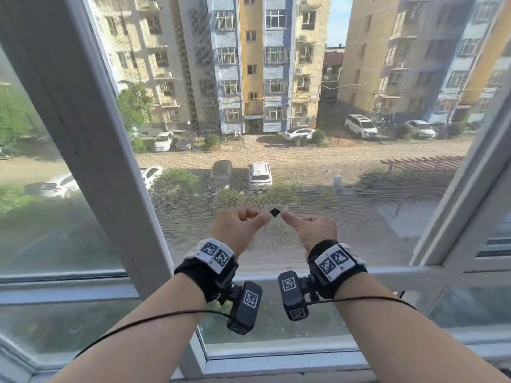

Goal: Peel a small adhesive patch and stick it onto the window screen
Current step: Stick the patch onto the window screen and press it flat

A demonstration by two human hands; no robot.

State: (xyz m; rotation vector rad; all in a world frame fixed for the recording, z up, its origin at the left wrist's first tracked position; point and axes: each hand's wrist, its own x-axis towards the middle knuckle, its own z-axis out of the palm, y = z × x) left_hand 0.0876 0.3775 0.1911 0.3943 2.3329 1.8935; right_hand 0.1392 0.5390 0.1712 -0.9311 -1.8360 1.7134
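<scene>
A small translucent adhesive patch (pixel 275 212) with a dark square at its centre sits against the grey window screen (pixel 290 167), low in the mesh panel. My left hand (pixel 239 226) is curled, its thumb and forefinger pinching the patch's left edge. My right hand (pixel 313 229) is also curled, with the forefinger tip touching the patch's right edge. Whether the patch sticks to the mesh or is only held in front of it cannot be told. Both wrists wear black bands with coded markers and small black units with cables.
White window frame posts (pixel 91 139) flank the screen on the left and on the right (pixel 467 186). A horizontal frame rail (pixel 401 275) runs just below my wrists, with glass panes under it. Outside are buildings, parked cars and a road.
</scene>
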